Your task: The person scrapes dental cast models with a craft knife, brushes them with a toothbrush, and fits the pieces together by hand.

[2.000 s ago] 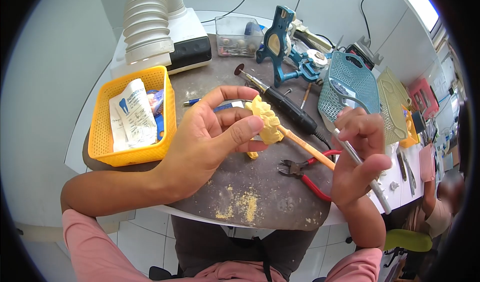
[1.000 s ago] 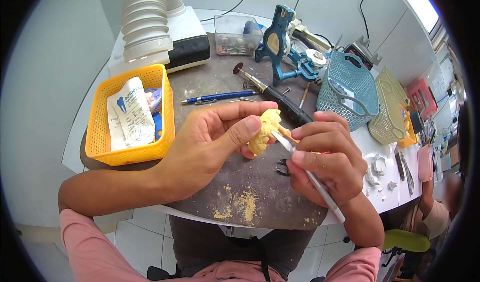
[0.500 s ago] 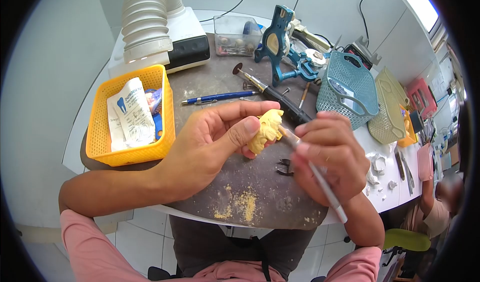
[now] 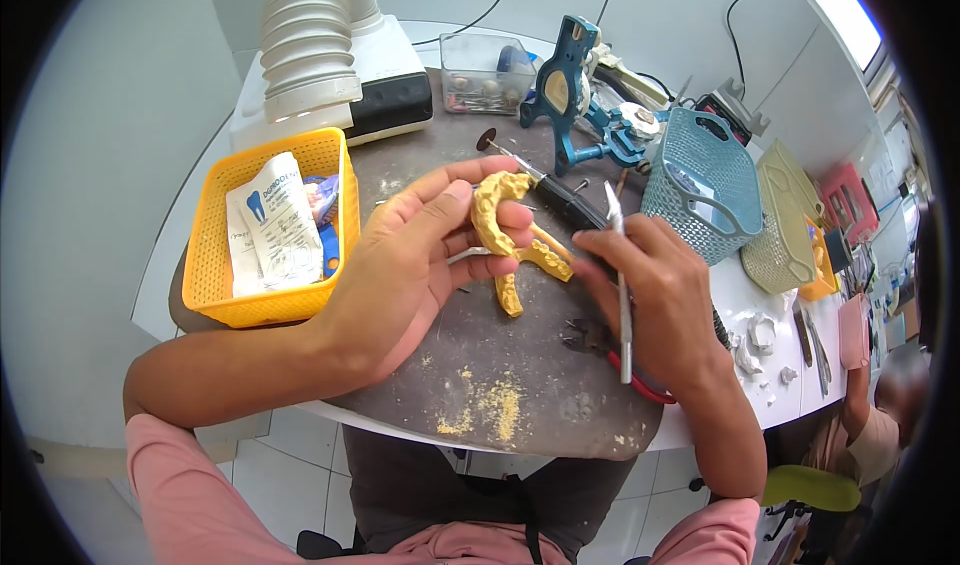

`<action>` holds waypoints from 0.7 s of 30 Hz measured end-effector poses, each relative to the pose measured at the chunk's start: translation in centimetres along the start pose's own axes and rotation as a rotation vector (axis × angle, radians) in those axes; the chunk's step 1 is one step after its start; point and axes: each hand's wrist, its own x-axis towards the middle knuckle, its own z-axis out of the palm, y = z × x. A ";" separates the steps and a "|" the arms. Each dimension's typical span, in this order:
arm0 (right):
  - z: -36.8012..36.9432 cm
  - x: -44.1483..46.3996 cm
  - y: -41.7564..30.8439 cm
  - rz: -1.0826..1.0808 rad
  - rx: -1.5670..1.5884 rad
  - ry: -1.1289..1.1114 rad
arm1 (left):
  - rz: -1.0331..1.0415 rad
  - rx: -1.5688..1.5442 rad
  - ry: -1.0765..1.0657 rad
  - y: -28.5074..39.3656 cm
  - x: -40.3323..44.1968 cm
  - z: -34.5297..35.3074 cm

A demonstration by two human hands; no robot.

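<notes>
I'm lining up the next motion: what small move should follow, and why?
Probably ease the slim silver metal knife in the right hand toward the yellow horseshoe-shaped plaster cast: the left hand holds the cast raised, while the knife's blade points upward, apart from it.

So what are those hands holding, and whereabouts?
Left hand: the yellow arch, by its outer edge. Right hand: the slim tool, by its handle's upper part.

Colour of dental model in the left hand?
Dental model is yellow; head view shows it.
</notes>
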 end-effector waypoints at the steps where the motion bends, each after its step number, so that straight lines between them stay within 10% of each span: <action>1: -0.3 0.0 -0.3 -0.003 -0.041 -0.079 | 0.018 -0.012 0.026 0.0 0.0 -0.2; 12: -0.7 0.3 -0.6 0.122 0.111 0.178 | 0.176 0.247 0.043 0.0 -0.1 0.1; 17: -1.0 -0.1 -0.3 -0.227 0.141 0.297 | 0.164 0.310 0.035 -0.4 -0.1 -0.3; 21: -1.4 -0.2 -0.3 -0.192 0.080 0.090 | 0.201 0.382 -0.002 -0.4 -0.1 -0.3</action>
